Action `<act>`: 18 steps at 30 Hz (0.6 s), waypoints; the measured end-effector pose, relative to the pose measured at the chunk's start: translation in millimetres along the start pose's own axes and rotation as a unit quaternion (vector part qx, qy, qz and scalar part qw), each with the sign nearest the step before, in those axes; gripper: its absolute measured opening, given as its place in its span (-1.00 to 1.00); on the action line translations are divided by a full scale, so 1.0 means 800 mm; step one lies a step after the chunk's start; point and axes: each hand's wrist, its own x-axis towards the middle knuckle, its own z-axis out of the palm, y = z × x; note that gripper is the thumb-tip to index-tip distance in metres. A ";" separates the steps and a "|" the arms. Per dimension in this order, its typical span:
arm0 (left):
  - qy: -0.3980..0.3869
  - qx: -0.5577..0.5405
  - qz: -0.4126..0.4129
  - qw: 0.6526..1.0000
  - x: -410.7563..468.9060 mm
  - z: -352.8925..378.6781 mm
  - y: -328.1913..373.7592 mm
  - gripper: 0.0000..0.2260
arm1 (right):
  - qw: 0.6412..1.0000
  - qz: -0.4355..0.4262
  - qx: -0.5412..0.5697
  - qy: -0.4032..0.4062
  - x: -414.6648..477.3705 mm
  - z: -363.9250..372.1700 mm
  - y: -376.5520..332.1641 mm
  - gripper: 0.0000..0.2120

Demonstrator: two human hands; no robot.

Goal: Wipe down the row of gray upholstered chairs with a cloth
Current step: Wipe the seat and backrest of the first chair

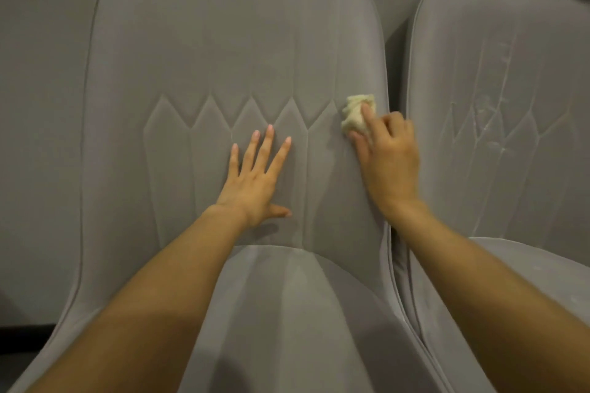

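Observation:
A gray upholstered chair (223, 51) fills the middle of the view, its backrest stitched with a zigzag pattern. My left hand (255, 175) lies flat on the lower backrest with fingers spread. My right hand (388, 153) grips a small bunched cream cloth (356, 113) and presses it against the backrest near its right edge. Close beside it on the right stands a second gray chair (504, 89), whose backrest shows pale streaks.
The seat cushion (287, 313) of the middle chair lies below my forearms. Part of another gray chair (41, 105) shows at the left. A narrow gap (397, 41) separates the middle and right chairs. Dark background runs along the top right.

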 end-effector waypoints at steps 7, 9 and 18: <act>0.025 -0.029 -0.018 0.999 0.013 -0.003 0.023 0.14 | 0.992 -0.092 0.030 -0.086 -0.052 0.002 -0.013 -0.73; 0.044 -0.019 -0.011 0.999 0.022 -0.014 0.023 0.15 | 0.998 -0.019 0.059 -0.009 0.009 0.000 -0.010 -0.68; 0.062 -0.068 0.001 0.996 0.073 -0.058 0.030 0.21 | 0.994 -0.034 0.105 -0.022 0.046 0.023 0.026 -0.68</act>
